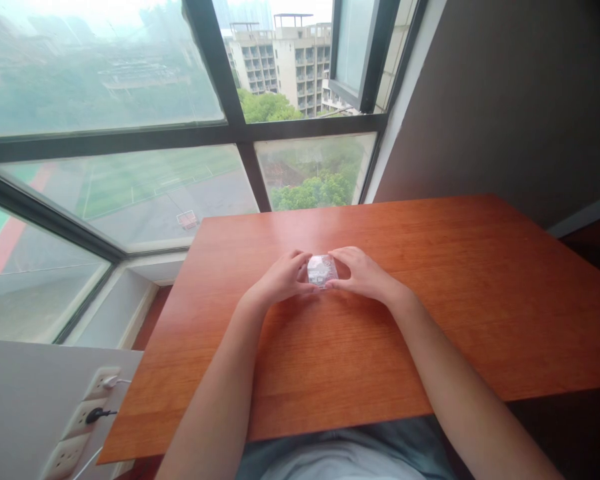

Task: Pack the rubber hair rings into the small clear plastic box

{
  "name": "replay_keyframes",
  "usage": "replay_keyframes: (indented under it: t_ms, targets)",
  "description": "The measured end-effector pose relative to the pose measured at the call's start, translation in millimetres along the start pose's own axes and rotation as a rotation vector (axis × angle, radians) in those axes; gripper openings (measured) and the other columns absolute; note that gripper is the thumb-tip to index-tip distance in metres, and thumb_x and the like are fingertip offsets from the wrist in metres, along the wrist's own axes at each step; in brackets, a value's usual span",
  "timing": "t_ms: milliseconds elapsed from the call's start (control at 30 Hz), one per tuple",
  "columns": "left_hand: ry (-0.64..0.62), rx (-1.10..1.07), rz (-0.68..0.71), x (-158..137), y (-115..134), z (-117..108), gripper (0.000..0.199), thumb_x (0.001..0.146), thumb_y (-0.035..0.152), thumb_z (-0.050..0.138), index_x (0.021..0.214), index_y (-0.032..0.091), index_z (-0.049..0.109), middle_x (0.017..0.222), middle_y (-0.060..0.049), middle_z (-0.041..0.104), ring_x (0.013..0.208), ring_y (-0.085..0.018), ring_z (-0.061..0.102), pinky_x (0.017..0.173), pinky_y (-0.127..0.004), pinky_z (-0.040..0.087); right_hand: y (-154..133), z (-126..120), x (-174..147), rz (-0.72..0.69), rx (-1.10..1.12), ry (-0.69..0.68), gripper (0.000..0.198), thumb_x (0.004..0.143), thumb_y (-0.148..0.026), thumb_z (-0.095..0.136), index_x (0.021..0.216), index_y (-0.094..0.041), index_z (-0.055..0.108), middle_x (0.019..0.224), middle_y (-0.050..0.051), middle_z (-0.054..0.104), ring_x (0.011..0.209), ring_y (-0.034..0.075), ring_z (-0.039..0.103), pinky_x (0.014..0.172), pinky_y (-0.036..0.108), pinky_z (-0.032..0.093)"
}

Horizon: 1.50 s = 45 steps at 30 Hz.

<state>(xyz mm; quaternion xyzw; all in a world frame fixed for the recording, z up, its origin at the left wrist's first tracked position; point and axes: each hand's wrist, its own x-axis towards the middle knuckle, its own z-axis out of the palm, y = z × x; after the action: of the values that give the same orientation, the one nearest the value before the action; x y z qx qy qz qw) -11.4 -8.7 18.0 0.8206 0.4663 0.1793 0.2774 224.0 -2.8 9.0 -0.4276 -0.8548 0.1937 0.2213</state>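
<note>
A small, clear, shiny block-like object, perhaps a little transparent box, is at the middle of the wooden table. My left hand grips its left side, thumb near the front and fingers toward the back. From the right, my right hand holds the opposite side in the same way. The object's two sides are partly covered by my fingertips. Its exact kind and anything inside are too small to make out.
A dark-framed window runs along the far and left sides, with one open pane. Wall sockets with plugs and cables are at the lower left. A grey wall rises at the right. The table's near edge is close to my body.
</note>
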Motion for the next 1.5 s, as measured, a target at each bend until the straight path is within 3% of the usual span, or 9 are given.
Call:
replay_keyframes:
  t_ms: [367,567,700,767,933,1167,1500]
  targets:
    - [0.004,-0.003,-0.019,3,1,2,0.057,0.068,0.043,0.076,0.117,0.021,0.057,0.109,-0.007,0.057,0.098,-0.023,0.057,0.085,-0.034,0.048,5,4,-1,0.071,0.043,-0.005,0.057,0.073,-0.049,0.074,0.121,-0.022,0.060,0.124,0.010,0.061,0.117,0.028,0.053,0.101,0.045,0.043]
    - [0.146,-0.046,-0.059,6,-4,14,0.078,0.069,0.048,0.075,0.135,0.020,0.045,0.108,-0.008,0.060,0.093,-0.022,0.058,0.082,-0.035,0.048,2,9,2,0.022,0.002,0.139,0.046,0.084,-0.039,0.062,0.125,-0.021,0.055,0.132,0.011,0.053,0.125,0.027,0.046,0.107,0.046,0.038]
    - [0.130,-0.157,-0.080,7,-9,13,0.065,0.082,0.052,0.061,0.134,0.016,0.047,0.099,-0.008,0.063,0.088,-0.020,0.060,0.081,-0.034,0.048,-16,18,4,0.064,-0.007,0.271,0.024,0.089,-0.037,0.055,0.105,-0.021,0.063,0.113,0.010,0.058,0.108,0.026,0.054,0.097,0.041,0.045]
    - [0.147,-0.177,-0.104,7,-10,12,0.057,0.084,0.050,0.058,0.128,0.014,0.051,0.096,-0.007,0.064,0.087,-0.020,0.060,0.080,-0.034,0.048,-26,24,4,0.105,-0.056,0.261,0.023,0.087,-0.043,0.057,0.096,-0.022,0.064,0.110,0.011,0.057,0.105,0.027,0.053,0.093,0.040,0.046]
    - [0.185,-0.198,-0.118,8,-11,11,0.043,0.085,0.040,0.057,0.120,0.014,0.057,0.097,-0.007,0.064,0.085,-0.018,0.060,0.080,-0.033,0.049,-37,35,3,0.198,-0.217,0.241,0.032,0.079,-0.049,0.065,0.095,-0.021,0.060,0.117,0.012,0.052,0.107,0.030,0.049,0.091,0.042,0.045]
    - [0.185,-0.134,-0.089,8,-7,9,0.033,0.085,0.040,0.057,0.106,0.015,0.063,0.101,-0.008,0.060,0.084,-0.018,0.059,0.081,-0.034,0.049,-30,23,3,0.404,-0.362,0.194,0.029,0.084,-0.045,0.058,0.096,-0.019,0.057,0.099,0.015,0.057,0.095,0.029,0.053,0.082,0.041,0.045]
    - [0.189,-0.087,-0.049,7,-10,12,0.029,0.086,0.041,0.055,0.102,0.018,0.063,0.102,-0.006,0.058,0.088,-0.018,0.060,0.082,-0.032,0.050,-11,7,3,0.467,-0.441,0.253,0.034,0.079,-0.054,0.060,0.087,-0.021,0.058,0.088,0.011,0.061,0.085,0.025,0.057,0.074,0.034,0.046]
